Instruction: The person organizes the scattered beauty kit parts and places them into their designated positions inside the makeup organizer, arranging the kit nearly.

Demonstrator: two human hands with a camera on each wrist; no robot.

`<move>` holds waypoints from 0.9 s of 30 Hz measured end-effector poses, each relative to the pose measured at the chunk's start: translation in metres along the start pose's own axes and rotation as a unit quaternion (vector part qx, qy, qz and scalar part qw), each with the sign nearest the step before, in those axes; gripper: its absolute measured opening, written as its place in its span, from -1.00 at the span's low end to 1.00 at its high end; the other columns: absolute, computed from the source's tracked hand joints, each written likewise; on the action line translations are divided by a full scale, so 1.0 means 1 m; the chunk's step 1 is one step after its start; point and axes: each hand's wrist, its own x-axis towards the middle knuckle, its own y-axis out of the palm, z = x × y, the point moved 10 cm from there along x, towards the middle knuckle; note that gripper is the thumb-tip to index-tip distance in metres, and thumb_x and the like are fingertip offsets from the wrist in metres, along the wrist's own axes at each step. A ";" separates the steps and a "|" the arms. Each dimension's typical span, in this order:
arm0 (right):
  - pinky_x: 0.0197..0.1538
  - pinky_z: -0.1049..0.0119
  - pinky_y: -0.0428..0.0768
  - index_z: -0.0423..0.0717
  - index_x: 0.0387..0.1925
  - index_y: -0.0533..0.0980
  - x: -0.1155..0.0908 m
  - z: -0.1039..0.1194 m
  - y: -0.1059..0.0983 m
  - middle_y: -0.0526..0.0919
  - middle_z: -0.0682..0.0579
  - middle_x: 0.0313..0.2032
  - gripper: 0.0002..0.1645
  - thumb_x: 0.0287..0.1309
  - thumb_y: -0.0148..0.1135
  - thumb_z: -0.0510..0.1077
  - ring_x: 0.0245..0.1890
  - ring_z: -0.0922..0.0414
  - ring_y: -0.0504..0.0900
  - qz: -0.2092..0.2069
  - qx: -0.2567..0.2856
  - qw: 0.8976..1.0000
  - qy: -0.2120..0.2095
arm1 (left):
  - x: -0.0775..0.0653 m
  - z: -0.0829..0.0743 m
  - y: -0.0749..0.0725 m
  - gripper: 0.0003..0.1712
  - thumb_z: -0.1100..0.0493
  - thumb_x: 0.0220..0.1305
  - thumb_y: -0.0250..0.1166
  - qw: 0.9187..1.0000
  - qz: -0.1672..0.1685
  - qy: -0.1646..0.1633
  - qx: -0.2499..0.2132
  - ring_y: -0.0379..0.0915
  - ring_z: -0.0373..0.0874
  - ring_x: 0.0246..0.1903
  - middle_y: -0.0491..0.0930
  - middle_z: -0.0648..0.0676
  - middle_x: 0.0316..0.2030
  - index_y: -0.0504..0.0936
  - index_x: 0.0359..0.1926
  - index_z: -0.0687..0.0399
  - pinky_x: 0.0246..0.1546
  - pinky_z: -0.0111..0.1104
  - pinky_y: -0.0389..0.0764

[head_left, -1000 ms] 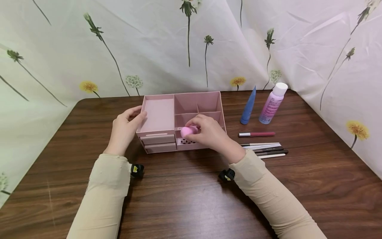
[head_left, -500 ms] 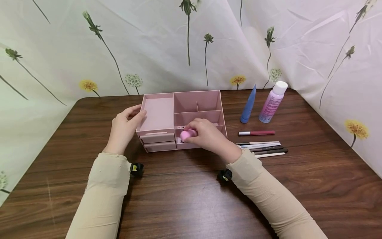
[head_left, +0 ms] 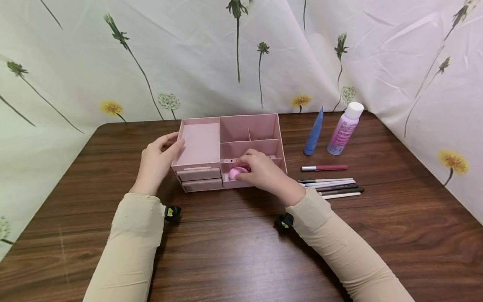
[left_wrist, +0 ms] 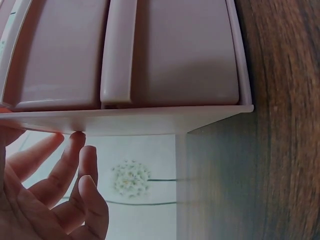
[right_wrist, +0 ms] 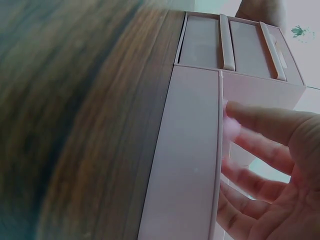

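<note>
A pink desktop organizer (head_left: 200, 144) stands on the table, with two small drawers at its front left and divided compartments on its right. My left hand (head_left: 156, 163) holds its left side, thumb over the top rim; in the left wrist view the fingertips (left_wrist: 77, 135) touch the outer wall. My right hand (head_left: 262, 170) reaches into the front right compartment and pinches a rounded pink makeup sponge (head_left: 237, 172) low behind the front wall. The right wrist view shows the sponge (right_wrist: 231, 127) blurred beside the thumb. A dotted white item (head_left: 227, 161) partly shows behind it.
To the right stand a blue tube (head_left: 314, 134) and a pink-and-purple spray bottle (head_left: 343, 132) with a white cap. Before them lie a red pen-like stick (head_left: 328, 167) and several thin brushes or pencils (head_left: 336, 187). A flower-print cloth (head_left: 211, 54) hangs behind the table.
My right hand has moved slightly down and left with the sponge, which now sits lower in the front compartment. My left hand has stayed at the organizer's side.
</note>
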 end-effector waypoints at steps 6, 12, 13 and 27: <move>-0.13 0.28 0.45 -0.14 -0.19 0.69 0.000 -0.002 0.003 0.58 -0.07 -0.26 -0.78 0.13 0.41 -0.13 -0.27 0.09 0.50 0.017 -0.014 1.000 0.002 | 0.000 0.000 0.002 -0.35 -0.26 0.40 0.09 1.000 0.003 0.000 -0.002 0.43 0.03 0.06 0.57 0.22 0.02 0.47 0.36 -0.06 -0.04 -0.32 0.33; -0.06 0.23 0.53 -0.18 -0.15 0.69 0.001 -0.003 0.001 0.67 -0.07 -0.27 -0.73 0.15 0.40 -0.13 -0.22 0.06 0.60 0.031 -0.011 0.999 0.005 | 0.001 0.001 0.002 -0.34 -0.27 0.39 0.09 1.000 0.005 -0.001 -0.003 0.43 0.02 0.07 0.57 0.22 0.03 0.47 0.36 -0.06 -0.03 -0.32 0.33; -0.05 0.22 0.55 -0.19 -0.14 0.68 0.001 -0.004 -0.001 0.70 -0.07 -0.26 -0.72 0.15 0.39 -0.13 -0.20 0.05 0.63 0.031 -0.005 0.999 0.009 | 0.001 0.001 0.002 -0.34 -0.27 0.39 0.09 1.000 0.005 -0.001 -0.003 0.42 0.02 0.07 0.57 0.22 0.03 0.46 0.37 -0.06 -0.03 -0.32 0.33; -0.10 0.24 0.57 -0.14 -0.04 0.64 -0.005 -0.014 -0.031 0.75 -0.01 -0.21 -0.65 0.15 0.39 -0.09 -0.22 0.11 0.67 0.049 0.036 0.996 0.061 | 0.000 0.001 0.001 -0.33 -0.28 0.38 0.09 1.000 -0.001 0.004 0.000 0.43 -0.03 0.01 0.57 0.20 0.00 0.48 0.36 -0.05 -0.08 -0.36 0.34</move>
